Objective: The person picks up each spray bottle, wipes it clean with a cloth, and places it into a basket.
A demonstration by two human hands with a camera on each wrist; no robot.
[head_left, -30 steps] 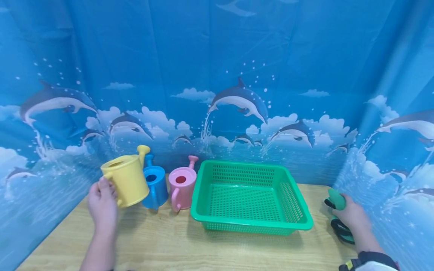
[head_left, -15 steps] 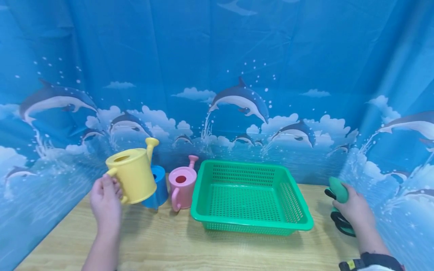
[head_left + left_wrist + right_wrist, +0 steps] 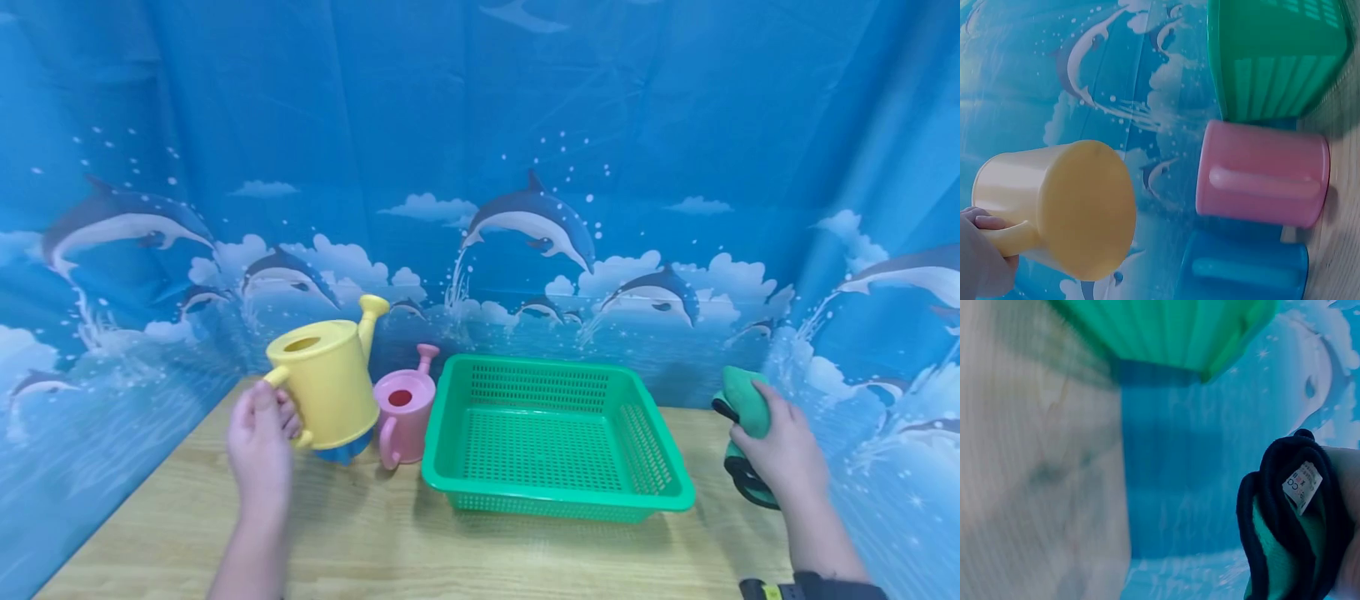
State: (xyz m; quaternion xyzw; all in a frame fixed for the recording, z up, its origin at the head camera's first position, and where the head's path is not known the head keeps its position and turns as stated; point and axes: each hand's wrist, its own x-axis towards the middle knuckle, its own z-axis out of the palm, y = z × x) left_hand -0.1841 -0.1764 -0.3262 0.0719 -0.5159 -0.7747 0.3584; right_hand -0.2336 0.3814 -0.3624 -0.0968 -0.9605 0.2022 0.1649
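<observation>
My left hand (image 3: 262,429) grips the handle of a yellow watering can (image 3: 330,387), raised off the table and tipped a little, its spout toward the back right. Behind and below it, mostly hidden in the head view, stands a blue watering can (image 3: 1244,269). A pink watering can (image 3: 405,417) stands beside the blue one, against the left side of a green plastic basket (image 3: 555,498). At the far right my right hand (image 3: 787,450) holds a folded green cloth (image 3: 746,404) with black edging, above the table. A white label (image 3: 1302,487) shows on the cloth in the right wrist view.
The pale wooden table (image 3: 525,558) carries the basket and the standing cans. A blue curtain (image 3: 480,208) printed with dolphins hangs close behind and along both sides.
The yellow watering can has moved right and slightly up in my left hand, now covering most of the blue one. My right hand has raised the green cloth a little.
</observation>
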